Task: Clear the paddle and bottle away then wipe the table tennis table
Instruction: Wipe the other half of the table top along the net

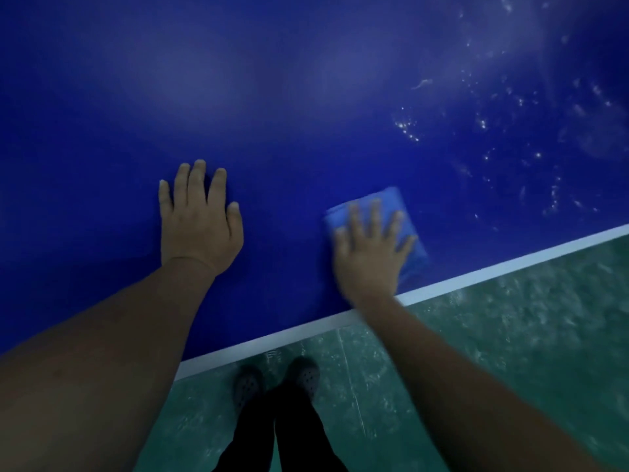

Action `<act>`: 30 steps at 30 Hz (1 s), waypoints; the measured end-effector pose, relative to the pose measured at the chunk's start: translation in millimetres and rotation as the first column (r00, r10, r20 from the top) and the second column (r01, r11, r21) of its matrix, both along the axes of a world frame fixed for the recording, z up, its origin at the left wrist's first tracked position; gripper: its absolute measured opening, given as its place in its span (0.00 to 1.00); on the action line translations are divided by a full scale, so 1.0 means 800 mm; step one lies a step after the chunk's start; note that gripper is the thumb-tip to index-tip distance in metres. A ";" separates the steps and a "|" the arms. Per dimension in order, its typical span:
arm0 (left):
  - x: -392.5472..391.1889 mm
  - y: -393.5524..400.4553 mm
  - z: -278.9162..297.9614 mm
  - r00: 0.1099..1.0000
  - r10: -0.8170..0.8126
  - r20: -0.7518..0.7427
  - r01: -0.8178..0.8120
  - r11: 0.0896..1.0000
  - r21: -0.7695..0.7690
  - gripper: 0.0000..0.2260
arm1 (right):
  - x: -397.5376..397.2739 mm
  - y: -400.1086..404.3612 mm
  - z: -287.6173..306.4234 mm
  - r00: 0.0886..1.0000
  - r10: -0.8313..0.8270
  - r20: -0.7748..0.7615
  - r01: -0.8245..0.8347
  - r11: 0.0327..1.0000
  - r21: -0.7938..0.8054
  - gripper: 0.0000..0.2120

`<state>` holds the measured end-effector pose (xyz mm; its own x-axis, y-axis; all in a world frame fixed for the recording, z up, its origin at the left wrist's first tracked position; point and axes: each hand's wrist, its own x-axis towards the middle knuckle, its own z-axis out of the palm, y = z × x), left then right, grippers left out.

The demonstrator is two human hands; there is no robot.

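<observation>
Two flat hands, left hand (pixel 200 221) on table (pixel 306 97), right hand (pixel 371 248) pressing one cloth (pixel 391 202)

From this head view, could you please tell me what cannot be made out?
- Folded blue cloth: its near part is hidden under the flat right hand, which is motion-blurred.
- Blue table-tennis table: cut off by the frame edges; no paddle or bottle is in view.
- Pale specks on the tabletop: too small to identify.

No readable text anywhere; the blurred view perhaps hides small print.
</observation>
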<state>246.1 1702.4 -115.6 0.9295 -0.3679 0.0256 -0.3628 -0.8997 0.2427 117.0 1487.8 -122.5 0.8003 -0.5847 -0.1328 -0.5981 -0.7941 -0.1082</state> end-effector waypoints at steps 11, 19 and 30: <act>0.002 -0.003 0.005 0.997 -0.068 -0.031 0.069 0.997 0.035 0.24 | -0.080 -0.116 0.013 0.822 0.555 -0.127 -0.560 0.829 0.000 0.27; 0.011 -0.022 0.016 0.994 -0.081 -0.075 0.088 0.991 0.104 0.27 | -0.021 -0.191 0.018 0.648 0.745 -0.158 -0.752 0.659 0.019 0.26; 0.089 -0.263 0.020 0.989 0.132 -0.063 -0.139 0.983 -0.120 0.26 | 0.237 -0.331 0.006 0.510 0.853 -0.109 -0.858 0.513 -0.004 0.25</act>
